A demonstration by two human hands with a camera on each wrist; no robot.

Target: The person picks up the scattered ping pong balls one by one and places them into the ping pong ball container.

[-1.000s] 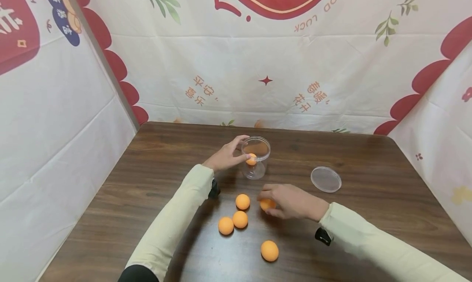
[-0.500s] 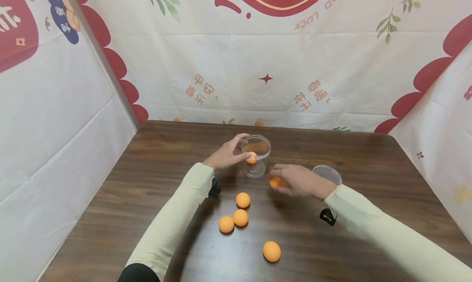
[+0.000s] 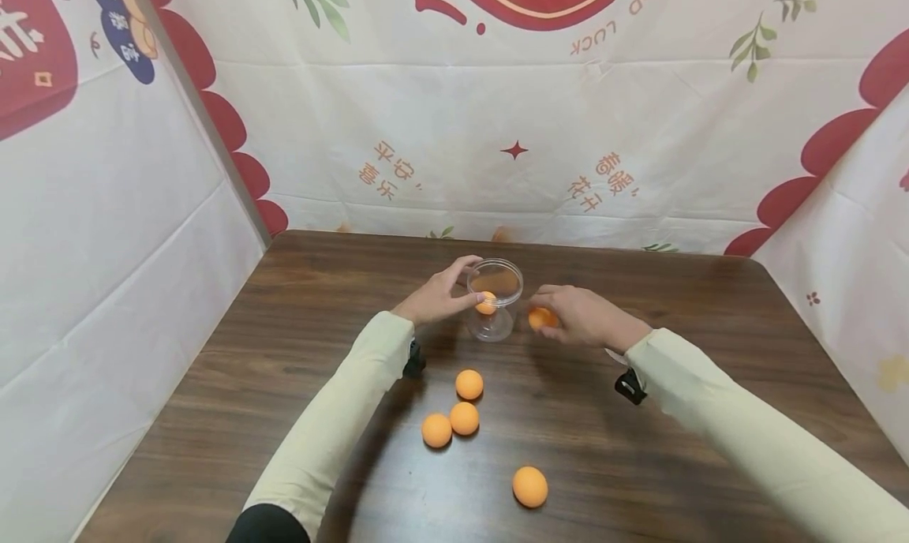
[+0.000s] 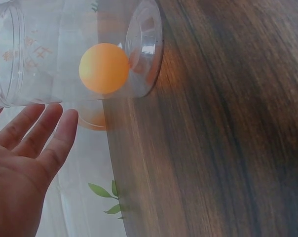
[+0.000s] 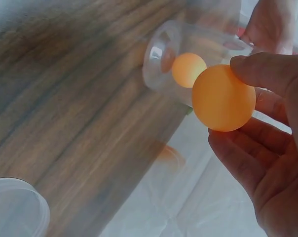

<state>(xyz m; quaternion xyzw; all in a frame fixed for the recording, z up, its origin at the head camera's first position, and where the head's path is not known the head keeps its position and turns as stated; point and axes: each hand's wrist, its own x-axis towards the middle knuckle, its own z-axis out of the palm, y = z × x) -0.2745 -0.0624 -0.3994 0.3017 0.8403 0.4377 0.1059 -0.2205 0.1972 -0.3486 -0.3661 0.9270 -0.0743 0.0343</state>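
A clear plastic jar [image 3: 501,322] stands upright on the table, one orange ping-pong ball [image 4: 103,68] inside it. My left hand [image 3: 437,298] holds the jar near its rim from the left, thumb in front and fingers behind. To the right of the jar, my right hand [image 3: 588,317] pinches another orange ping-pong ball [image 5: 224,98] between thumb and fingertips. This held ball is raised beside the jar and overlaps it in the right wrist view. A round clear lid [image 5: 17,207] lies on the table, mostly covered by my right forearm in the head view.
Several loose orange balls lie on the brown wooden table [image 3: 319,417] nearer me: an upper ball [image 3: 469,384], two touching balls [image 3: 436,430], and one nearest the front [image 3: 529,487]. A printed white cloth [image 3: 426,109] hangs behind the table.
My right hand has lifted a ball off the table and carried it away from me and rightward, up beside the jar. The left hand keeps its hold on the jar.
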